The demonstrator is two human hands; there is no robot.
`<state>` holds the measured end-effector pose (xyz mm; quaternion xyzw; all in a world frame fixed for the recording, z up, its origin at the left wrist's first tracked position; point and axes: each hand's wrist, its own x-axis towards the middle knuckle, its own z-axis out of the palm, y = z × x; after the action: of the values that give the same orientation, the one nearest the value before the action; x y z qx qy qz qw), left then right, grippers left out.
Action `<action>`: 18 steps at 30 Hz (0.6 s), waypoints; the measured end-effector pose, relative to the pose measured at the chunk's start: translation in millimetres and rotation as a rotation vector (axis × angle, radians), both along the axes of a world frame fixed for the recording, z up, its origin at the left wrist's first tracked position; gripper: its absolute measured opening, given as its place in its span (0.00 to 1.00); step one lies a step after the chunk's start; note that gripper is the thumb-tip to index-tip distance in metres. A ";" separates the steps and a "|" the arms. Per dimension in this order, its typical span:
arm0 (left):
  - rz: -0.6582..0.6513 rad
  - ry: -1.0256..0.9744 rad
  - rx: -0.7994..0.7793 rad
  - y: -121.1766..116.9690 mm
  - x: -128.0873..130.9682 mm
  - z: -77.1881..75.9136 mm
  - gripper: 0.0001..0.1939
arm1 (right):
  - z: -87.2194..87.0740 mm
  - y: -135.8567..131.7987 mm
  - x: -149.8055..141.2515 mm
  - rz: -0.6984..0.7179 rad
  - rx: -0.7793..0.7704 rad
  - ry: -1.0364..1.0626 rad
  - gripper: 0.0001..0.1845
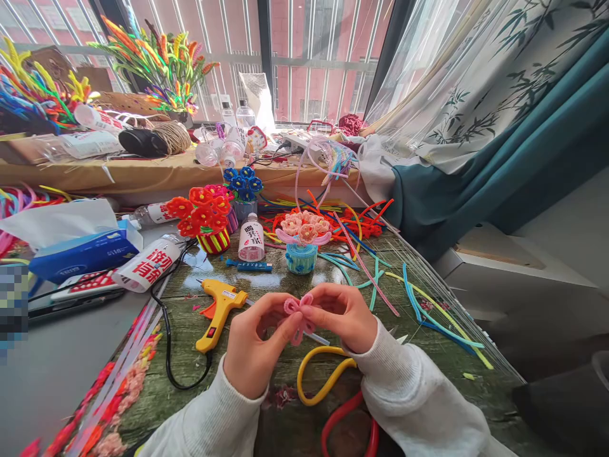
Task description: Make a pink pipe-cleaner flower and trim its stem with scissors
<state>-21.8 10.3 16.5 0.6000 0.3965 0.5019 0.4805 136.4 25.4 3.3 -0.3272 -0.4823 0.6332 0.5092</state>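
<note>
Between my two hands is a small pink pipe-cleaner flower [297, 327] with looped petals, held above the table. My left hand [259, 346] pinches it from the left with thumb and fingers. From the other side my right hand [342, 317] presses thumb and fingertips on its petals. Just under my right wrist lie scissors with yellow [323, 365] and red [349, 419] handles, mostly hidden by the sleeve. A yellow glue gun [219, 314] rests left of my hands. Beyond them stands a blue pot [301, 259] with pink pipe-cleaner flowers [304, 225].
Red flowers [204, 209] in a striped pot, blue flowers [243, 184] and a bottle [251, 238] stand behind. A tissue box [83, 251] and another bottle [147, 263] are at left. Loose pipe cleaners [421, 304] lie right. A black cord [166, 330] loops from the glue gun.
</note>
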 end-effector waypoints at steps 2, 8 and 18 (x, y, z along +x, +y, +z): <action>0.040 0.049 0.059 -0.9 -0.8 0.5 0.04 | -0.9 0.0 -0.3 -0.017 -0.021 0.001 0.11; 0.095 0.164 0.188 -2.3 -1.7 -1.9 0.03 | -3.7 1.7 1.5 -0.037 -0.049 -0.035 0.15; 0.064 -0.347 -0.285 3.0 -3.5 10.2 0.16 | 0.8 0.1 1.7 -0.010 0.407 -0.340 0.17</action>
<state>-25.3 13.3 26.7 0.4177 0.3936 0.5514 0.6055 138.1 25.4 4.1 -0.3221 -0.6766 0.4566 0.4796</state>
